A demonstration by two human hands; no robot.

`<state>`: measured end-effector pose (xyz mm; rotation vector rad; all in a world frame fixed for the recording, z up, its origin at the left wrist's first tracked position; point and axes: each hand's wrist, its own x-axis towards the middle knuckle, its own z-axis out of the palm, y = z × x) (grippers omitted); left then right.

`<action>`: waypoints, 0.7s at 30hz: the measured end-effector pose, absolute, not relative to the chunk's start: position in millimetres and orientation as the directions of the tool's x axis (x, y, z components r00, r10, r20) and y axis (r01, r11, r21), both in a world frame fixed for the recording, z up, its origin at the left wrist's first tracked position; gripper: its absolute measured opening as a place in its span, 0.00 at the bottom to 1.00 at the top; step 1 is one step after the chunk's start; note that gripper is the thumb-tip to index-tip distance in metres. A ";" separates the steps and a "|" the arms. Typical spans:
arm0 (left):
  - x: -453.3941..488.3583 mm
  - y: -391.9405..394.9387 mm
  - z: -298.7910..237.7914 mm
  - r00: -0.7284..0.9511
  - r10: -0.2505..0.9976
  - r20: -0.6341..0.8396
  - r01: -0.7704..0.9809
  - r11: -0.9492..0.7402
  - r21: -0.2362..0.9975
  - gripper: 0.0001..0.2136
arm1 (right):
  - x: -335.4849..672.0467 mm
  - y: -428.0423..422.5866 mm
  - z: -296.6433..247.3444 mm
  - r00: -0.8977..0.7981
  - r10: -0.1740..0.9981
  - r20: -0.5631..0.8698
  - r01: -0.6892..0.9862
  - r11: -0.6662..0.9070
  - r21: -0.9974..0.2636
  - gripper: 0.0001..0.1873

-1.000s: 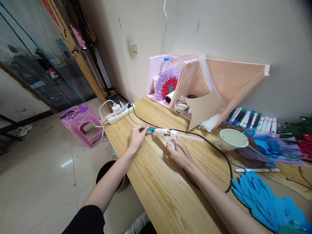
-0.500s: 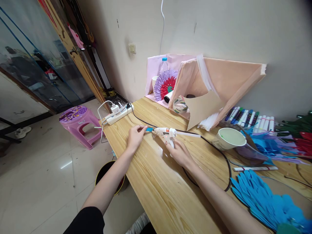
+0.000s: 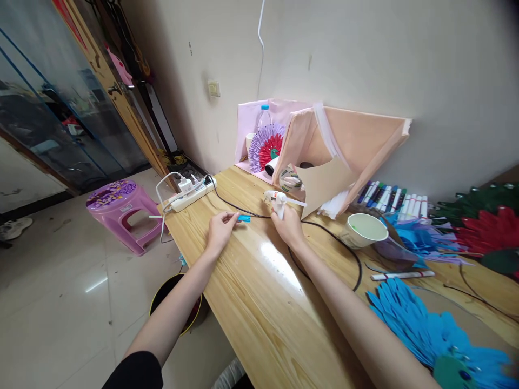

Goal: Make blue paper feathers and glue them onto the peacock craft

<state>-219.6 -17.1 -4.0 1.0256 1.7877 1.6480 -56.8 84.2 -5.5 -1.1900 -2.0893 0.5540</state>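
On the floor at left, pink stool (image 3: 121, 212) with a purple flowered top; farther left, pale shoe (image 3: 15, 229). Beside the near-left edge of the bench (image 3: 263, 319), dark bin (image 3: 162, 296) with a yellow rim. Back at upper left, wood-framed door (image 3: 100, 69). Against the wall (image 3: 344, 59), lilac box (image 3: 245, 121) holding a blue-capped bottle (image 3: 265, 116) and, in front of that, a purple-and-red fan (image 3: 256, 151). Just to the right, peach box (image 3: 365, 132), with tape (image 3: 290, 178) and cardboard (image 3: 326, 183) at its front. Farther right, row of markers (image 3: 390, 198); nearer, pale bowl (image 3: 349, 239).
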 end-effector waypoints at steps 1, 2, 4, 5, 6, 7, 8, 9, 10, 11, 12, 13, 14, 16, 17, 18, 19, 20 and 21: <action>-219.0 -17.4 -4.0 -0.592 0.796 0.123 0.182 -0.017 0.983 0.14 | -58.9 86.9 -8.8 -0.382 0.860 0.339 0.605 0.510 -0.611 0.07; -218.7 -17.6 -4.2 -0.592 0.797 0.120 0.174 -0.019 0.985 0.14 | -59.9 88.1 -11.3 -0.400 0.850 0.344 0.614 0.527 -0.588 0.07; -218.3 -17.7 -4.6 -0.583 0.803 0.121 0.172 -0.023 0.985 0.13 | -58.5 85.6 -13.1 -0.428 0.834 0.349 0.621 0.552 -0.556 0.07; -218.1 -17.6 -4.7 -0.575 0.809 0.123 0.175 -0.025 0.984 0.13 | -56.3 82.0 -12.6 -0.427 0.829 0.361 0.628 0.559 -0.541 0.07; -218.0 -17.5 -4.8 -0.569 0.813 0.124 0.179 -0.025 0.984 0.13 | -53.5 76.8 -11.4 -0.409 0.827 0.386 0.640 0.561 -0.525 0.09; -217.7 -17.2 -4.9 -0.561 0.818 0.125 0.182 -0.025 0.983 0.13 | -50.1 70.4 -9.7 -0.382 0.821 0.424 0.654 0.564 -0.504 0.14; -217.3 -17.0 -4.9 -0.554 0.824 0.123 0.184 -0.023 0.983 0.13 | -46.5 63.0 -8.0 -0.341 0.806 0.484 0.666 0.571 -0.481 0.19; -216.8 -16.7 -4.9 -0.545 0.830 0.121 0.185 -0.022 0.983 0.13 | -42.8 55.2 -6.4 -0.298 0.780 0.550 0.670 0.581 -0.462 0.22; -216.2 -16.5 -4.9 -0.536 0.836 0.116 0.183 -0.019 0.983 0.13 | -39.5 47.3 -5.1 -0.287 0.740 0.608 0.654 0.615 -0.440 0.22; -215.4 -16.4 -5.0 -0.524 0.845 0.110 0.180 -0.016 0.984 0.13 | -36.7 40.0 -4.2 -0.301 0.690 0.658 0.630 0.662 -0.406 0.19; -214.4 -16.3 -5.1 -0.510 0.854 0.103 0.176 -0.014 0.984 0.13 | -34.6 33.5 -3.6 -0.326 0.645 0.691 0.606 0.704 -0.371 0.15; -213.4 -16.4 -5.3 -0.494 0.864 0.097 0.172 -0.012 0.985 0.13 | -33.3 28.3 -3.2 -0.354 0.612 0.707 0.586 0.735 -0.342 0.11; -212.3 -16.5 -5.4 -0.480 0.873 0.090 0.167 -0.010 0.986 0.13 | -32.7 24.5 -2.9 -0.386 0.586 0.712 0.566 0.760 -0.319 0.08; -210.1 -16.7 -5.8 -0.448 0.891 0.072 0.157 -0.001 0.988 0.13 | -33.4 20.8 -2.6 -0.438 0.567 0.698 0.538 0.787 -0.302 0.05; -209.2 -16.9 -5.9 -0.433 0.899 0.062 0.155 0.006 0.988 0.14 | -34.1 20.7 -2.7 -0.458 0.563 0.688 0.525 0.796 -0.303 0.06; -208.4 -16.9 -6.2 -0.419 0.906 0.053 0.154 0.014 0.988 0.14 | -35.0 21.3 -3.0 -0.475 0.561 0.678 0.511 0.803 -0.307 0.06; -207.7 -16.9 -6.5 -0.408 0.912 0.045 0.155 0.021 0.988 0.14 | -35.7 22.4 -3.5 -0.489 0.563 0.667 0.500 0.807 -0.315 0.07; -207.2 -16.8 -6.9 -0.400 0.916 0.038 0.156 0.027 0.987 0.13 | -36.3 23.7 -4.3 -0.501 0.565 0.655 0.488 0.810 -0.325 0.07; -206.8 -16.7 -7.2 -0.393 0.919 0.032 0.155 0.032 0.987 0.13 | -36.7 25.1 -5.3 -0.512 0.568 0.645 0.476 0.812 -0.337 0.07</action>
